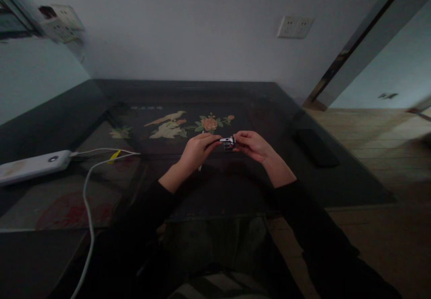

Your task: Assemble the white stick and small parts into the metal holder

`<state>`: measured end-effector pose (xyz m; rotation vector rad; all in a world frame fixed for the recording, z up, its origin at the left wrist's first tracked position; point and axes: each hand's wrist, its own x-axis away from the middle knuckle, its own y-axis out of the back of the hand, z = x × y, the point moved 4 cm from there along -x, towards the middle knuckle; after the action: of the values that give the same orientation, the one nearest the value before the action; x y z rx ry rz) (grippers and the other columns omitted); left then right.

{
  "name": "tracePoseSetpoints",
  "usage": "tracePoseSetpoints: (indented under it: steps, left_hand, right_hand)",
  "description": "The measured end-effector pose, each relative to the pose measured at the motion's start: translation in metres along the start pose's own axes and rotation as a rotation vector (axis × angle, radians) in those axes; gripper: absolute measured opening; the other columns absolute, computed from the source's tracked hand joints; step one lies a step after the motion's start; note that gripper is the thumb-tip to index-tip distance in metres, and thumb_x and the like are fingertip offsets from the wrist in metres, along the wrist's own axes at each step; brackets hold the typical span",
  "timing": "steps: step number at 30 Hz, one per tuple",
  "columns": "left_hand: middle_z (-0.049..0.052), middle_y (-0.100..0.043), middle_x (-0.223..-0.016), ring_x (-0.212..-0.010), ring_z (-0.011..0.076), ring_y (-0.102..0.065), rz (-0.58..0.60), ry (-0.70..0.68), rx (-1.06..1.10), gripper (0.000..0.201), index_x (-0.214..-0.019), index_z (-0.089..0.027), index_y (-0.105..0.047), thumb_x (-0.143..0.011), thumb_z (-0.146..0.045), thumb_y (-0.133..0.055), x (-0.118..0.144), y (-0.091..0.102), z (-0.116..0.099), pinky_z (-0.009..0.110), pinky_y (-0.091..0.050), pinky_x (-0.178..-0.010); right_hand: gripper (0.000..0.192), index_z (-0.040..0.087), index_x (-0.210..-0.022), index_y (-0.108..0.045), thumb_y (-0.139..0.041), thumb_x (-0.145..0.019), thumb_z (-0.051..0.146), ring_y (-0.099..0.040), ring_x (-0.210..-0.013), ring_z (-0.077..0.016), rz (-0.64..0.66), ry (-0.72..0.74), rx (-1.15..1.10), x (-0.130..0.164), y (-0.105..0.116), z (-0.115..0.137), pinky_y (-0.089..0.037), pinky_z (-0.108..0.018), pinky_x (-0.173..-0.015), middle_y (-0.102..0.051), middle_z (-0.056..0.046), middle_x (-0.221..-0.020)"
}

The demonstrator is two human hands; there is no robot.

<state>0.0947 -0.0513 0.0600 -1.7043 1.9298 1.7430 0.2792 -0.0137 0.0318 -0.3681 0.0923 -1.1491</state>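
In front of me, over the dark table, both hands meet at a small shiny metal piece (228,143) with silver edges and a dark middle; its exact kind is too small to make out. My left hand (198,150) pinches its left end between thumb and fingers. On the other side, my right hand (252,145) has its fingertips closed on the right end. A thin white strip (200,168) shows just below my left hand, partly hidden by it.
The dark glass-topped table (215,191) bears a bird-and-flower picture (208,123). On the left lies a white power bank (35,166) with a white cable (88,200) running toward me. A flat black object (316,147) rests at the right. Behind rises a wall with sockets (295,27).
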Motion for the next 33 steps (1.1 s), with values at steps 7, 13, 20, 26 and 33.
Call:
tracePoseSetpoints:
  steps: [7, 13, 20, 26, 33]
  left_hand:
    - [0.007, -0.073, -0.087, -0.081, 0.0167, -0.067, -0.001, -0.010, 0.017, 0.025, -0.106, -0.016, -0.071, -0.096, -0.031, -0.054, 0.0004, -0.0004, 0.0005, 0.029, -0.054, -0.073]
    - [0.007, -0.073, -0.086, -0.080, 0.0167, -0.067, 0.000, -0.003, 0.026, 0.023, -0.105, -0.016, -0.071, -0.096, -0.029, -0.055, 0.0010, -0.0019, 0.0008, 0.028, -0.053, -0.073]
    - [0.007, -0.072, -0.084, -0.078, 0.0163, -0.067, 0.000, -0.023, 0.030, 0.025, -0.104, -0.014, -0.071, -0.096, -0.030, -0.055, 0.0014, -0.0035, 0.0006, 0.027, -0.052, -0.072]
    - [0.007, -0.072, -0.085, -0.077, 0.0158, -0.067, 0.004, -0.035, 0.023, 0.024, -0.105, -0.014, -0.071, -0.096, -0.030, -0.056, 0.0021, -0.0041, 0.0022, 0.027, -0.052, -0.071]
    - [0.008, -0.074, -0.089, -0.082, 0.0173, -0.068, -0.026, -0.005, 0.024, 0.022, -0.104, -0.015, -0.071, -0.095, -0.029, -0.056, 0.0012, -0.0035, 0.0005, 0.029, -0.054, -0.075]
  right_hand:
    - [0.020, 0.016, -0.066, -0.067, -0.084, -0.069, 0.027, -0.061, -0.055, -0.0087, -0.002, 0.005, 0.002, 0.0004, -0.0004, -0.0004, -0.056, -0.022, -0.058, -0.067, 0.000, -0.065]
    - [0.022, 0.016, -0.064, -0.067, -0.086, -0.065, 0.027, -0.061, -0.053, -0.0082, -0.008, 0.007, -0.010, 0.0006, -0.0010, -0.0001, -0.056, -0.021, -0.056, -0.067, 0.001, -0.063]
    - [0.029, 0.015, -0.064, -0.067, -0.091, -0.056, 0.030, -0.062, -0.053, -0.0086, -0.006, -0.005, -0.025, 0.0001, -0.0014, -0.0009, -0.058, -0.021, -0.057, -0.068, 0.001, -0.063]
    - [0.024, 0.016, -0.065, -0.067, -0.088, -0.062, 0.028, -0.060, -0.053, -0.0079, -0.007, -0.005, -0.005, 0.0000, -0.0004, -0.0023, -0.057, -0.022, -0.057, -0.067, 0.001, -0.064]
    - [0.022, 0.016, -0.067, -0.066, -0.085, -0.066, 0.028, -0.062, -0.059, -0.0107, -0.003, 0.008, -0.008, -0.0014, 0.0002, -0.0020, -0.058, -0.027, -0.063, -0.068, -0.001, -0.068]
